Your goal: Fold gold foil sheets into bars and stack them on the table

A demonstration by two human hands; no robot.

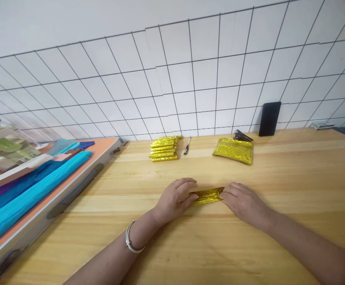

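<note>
A narrow gold foil strip [208, 195], partly folded lengthwise, lies low over the wooden table between my hands. My left hand [177, 199] grips its left end between thumb and fingers. At the right end, my right hand [243, 204] pinches the foil with its fingertips. Beyond my left hand is a stack of several rolled gold foil pieces [164, 149]. A flat stack of gold foil sheets [233, 151] rests beyond my right hand.
A pen [187, 145] lies beside the rolls. Behind the sheets sits a black clip [243, 136]; a black phone [270, 118] leans on the tiled wall. An orange-topped case [101, 148] with blue paper rolls [54, 180] fills the left side of the wooden table [294, 178].
</note>
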